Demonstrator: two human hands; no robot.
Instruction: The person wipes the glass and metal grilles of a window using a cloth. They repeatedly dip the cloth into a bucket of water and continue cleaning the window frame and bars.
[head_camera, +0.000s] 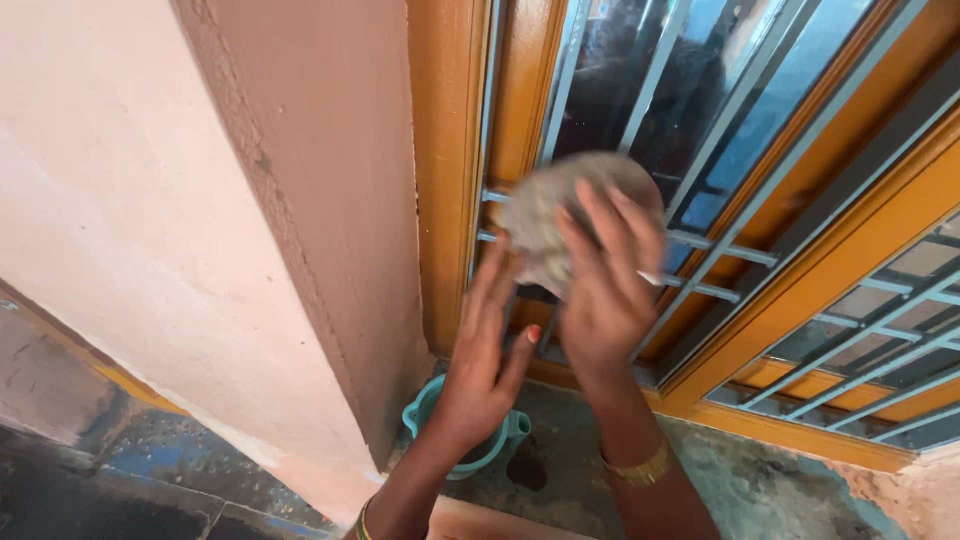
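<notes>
Cloth, grey and crumpled, sits pressed against the window grille under the right hand, whose fingers spread flat over it rather than closing around it. The left hand is just beside and below, open, fingers stretched up toward the cloth's lower edge. The grille's pale bars stand in an orange wooden frame, next to a pink wall. Down on the dark, stained floor stands a teal mug; its contents are hidden behind the left wrist.
</notes>
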